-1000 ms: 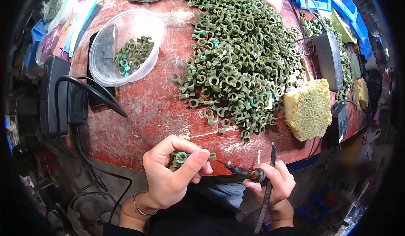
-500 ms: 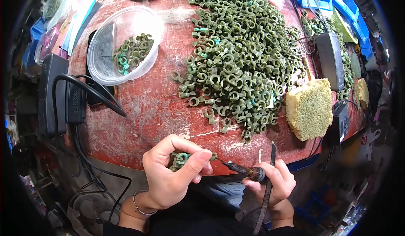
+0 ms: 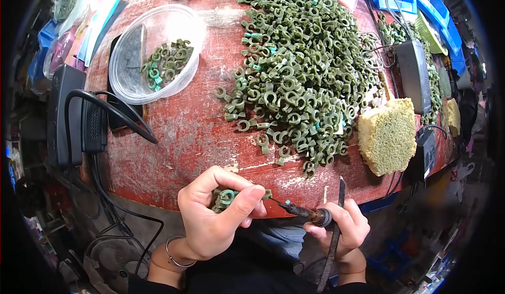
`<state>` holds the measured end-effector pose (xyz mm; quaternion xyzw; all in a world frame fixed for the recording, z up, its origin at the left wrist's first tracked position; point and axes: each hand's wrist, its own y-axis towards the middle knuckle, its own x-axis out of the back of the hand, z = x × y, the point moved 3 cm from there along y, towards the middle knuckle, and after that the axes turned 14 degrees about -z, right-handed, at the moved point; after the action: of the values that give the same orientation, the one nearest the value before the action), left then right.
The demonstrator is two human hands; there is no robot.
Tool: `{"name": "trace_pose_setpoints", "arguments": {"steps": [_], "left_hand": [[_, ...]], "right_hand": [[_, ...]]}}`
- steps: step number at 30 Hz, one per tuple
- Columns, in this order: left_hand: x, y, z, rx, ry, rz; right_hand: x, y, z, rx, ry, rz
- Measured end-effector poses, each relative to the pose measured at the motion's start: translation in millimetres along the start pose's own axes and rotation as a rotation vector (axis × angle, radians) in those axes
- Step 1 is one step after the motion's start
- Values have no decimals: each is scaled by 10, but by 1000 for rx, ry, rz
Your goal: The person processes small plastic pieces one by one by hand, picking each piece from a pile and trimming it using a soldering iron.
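Observation:
My left hand point(image 3: 215, 215) is closed around some small green C-shaped pieces point(image 3: 223, 200), one with a bright teal ring. Another green piece pokes out past its fingertips. Between the fingers of my right hand point(image 3: 342, 228) is a dark, worn soldering-iron-like tool point(image 3: 310, 214), its thin tip pointing left at that piece. Whether the tip touches it is too small to tell. A flat dark strip point(image 3: 332, 246) also runs through my right hand, its upper end above the fingers. Beyond both hands lies a large pile of green pieces point(image 3: 305, 73) on the red table point(image 3: 173, 157).
A clear round tub point(image 3: 122, 78) with green pieces stands at the left, on a dark flat object. Black adapters point(image 3: 67, 115) and cables are at the left edge. A yellow sponge block point(image 3: 387, 138), a dark box point(image 3: 413, 75) and blue bins point(image 3: 400, 2) are at the right.

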<state>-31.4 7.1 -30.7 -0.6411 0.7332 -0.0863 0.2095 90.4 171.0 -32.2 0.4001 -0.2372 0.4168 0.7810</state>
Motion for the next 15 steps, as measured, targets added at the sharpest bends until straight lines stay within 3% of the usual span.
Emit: {"name": "trace_pose_setpoints", "arguments": {"steps": [15], "left_hand": [[-10, -5, -9, -3, 35, -17]], "right_hand": [[2, 11, 4, -17, -3, 17]]}}
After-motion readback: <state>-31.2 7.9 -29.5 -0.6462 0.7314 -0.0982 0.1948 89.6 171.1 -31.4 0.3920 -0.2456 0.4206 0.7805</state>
